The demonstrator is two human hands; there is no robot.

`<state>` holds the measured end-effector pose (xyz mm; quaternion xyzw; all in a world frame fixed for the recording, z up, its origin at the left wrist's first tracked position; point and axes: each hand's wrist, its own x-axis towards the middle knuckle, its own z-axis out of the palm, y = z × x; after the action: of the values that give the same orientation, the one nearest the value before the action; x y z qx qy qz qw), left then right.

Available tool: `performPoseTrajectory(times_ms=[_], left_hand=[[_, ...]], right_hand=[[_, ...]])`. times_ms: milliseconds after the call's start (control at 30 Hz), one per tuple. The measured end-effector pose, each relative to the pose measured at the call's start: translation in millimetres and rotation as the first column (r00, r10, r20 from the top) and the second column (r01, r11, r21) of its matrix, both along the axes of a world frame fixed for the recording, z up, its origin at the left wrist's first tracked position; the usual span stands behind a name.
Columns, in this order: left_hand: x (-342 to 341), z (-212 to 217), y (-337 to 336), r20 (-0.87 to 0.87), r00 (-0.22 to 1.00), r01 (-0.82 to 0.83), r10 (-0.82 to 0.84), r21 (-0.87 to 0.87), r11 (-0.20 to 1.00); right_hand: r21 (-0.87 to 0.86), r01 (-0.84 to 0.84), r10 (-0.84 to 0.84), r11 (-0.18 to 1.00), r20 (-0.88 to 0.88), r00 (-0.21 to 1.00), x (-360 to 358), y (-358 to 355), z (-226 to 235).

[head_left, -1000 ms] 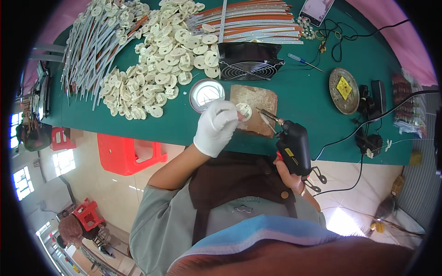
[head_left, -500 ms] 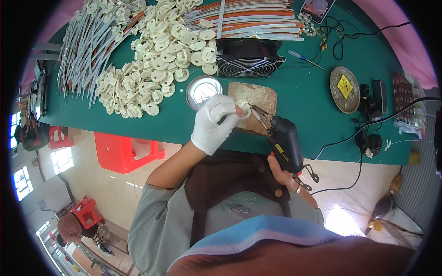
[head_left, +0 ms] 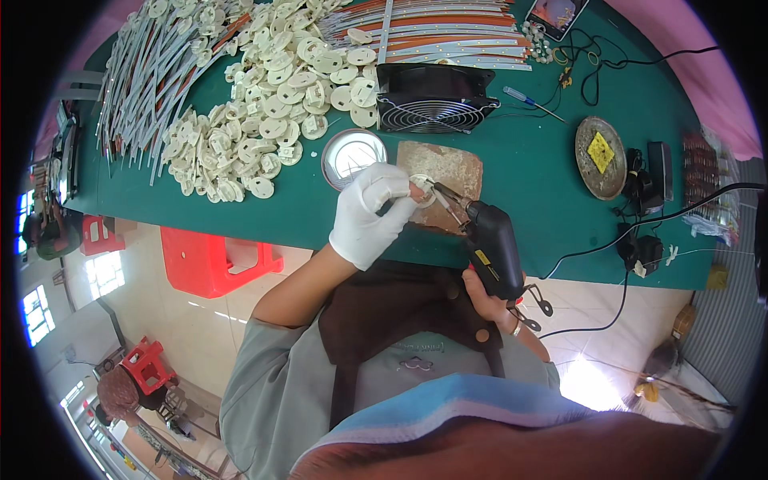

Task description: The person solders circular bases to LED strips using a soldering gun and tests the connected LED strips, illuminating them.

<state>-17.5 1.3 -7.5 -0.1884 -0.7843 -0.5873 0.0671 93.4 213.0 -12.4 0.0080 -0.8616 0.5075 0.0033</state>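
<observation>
- Closest in, the right hand (head_left: 485, 298) has a black soldering gun (head_left: 494, 248), its fingers curled around the handle, partly hidden behind the body, the nose pointing up and to the left.
- Just beyond, here's the left hand (head_left: 372, 210) in a white glove, a bare fingertip poking out, fingers pinched closed on the edge of a small white disc (head_left: 422, 189).
- And that disc sits right in front of the gun's tip, over the left part of a rough brown block (head_left: 456, 164); at this size it's hard to say whether tip and disc actually touch.
- Left of the block, partly behind the glove, a round tin (head_left: 328, 160) with thin wire-like pieces inside.
- Over to the right on the green bench (head_left: 544, 192), a round metal dish (head_left: 588, 172) carries a yellow sponge (head_left: 600, 152).
- Behind the block stands a black fan (head_left: 436, 96) with a wire grille, and right of it a screwdriver (head_left: 532, 102) lies slantwise.
- Farther left, a big heap of cream discs (head_left: 288, 104) spreads out, loose strips (head_left: 144, 96) fanned beside it.
- At the far side, more strips lie in rows, and a phone (head_left: 556, 14) rests near the corner.
</observation>
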Motion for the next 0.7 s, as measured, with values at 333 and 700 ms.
performPoseTrajectory(times_ms=[333,700], left_hand=[[0,-4,-2,-0.002,1.0,0.023,-0.023,-0.007,1.0],[0,-6,-1,0.018,1.0,-0.007,0.007,0.013,1.0]], right_hand=[[-0.07,0.041,-0.04,0.997,0.01,0.999,6,2,-16],[-0.042,0.041,-0.042,0.998,-0.007,0.999,6,1,-19]])
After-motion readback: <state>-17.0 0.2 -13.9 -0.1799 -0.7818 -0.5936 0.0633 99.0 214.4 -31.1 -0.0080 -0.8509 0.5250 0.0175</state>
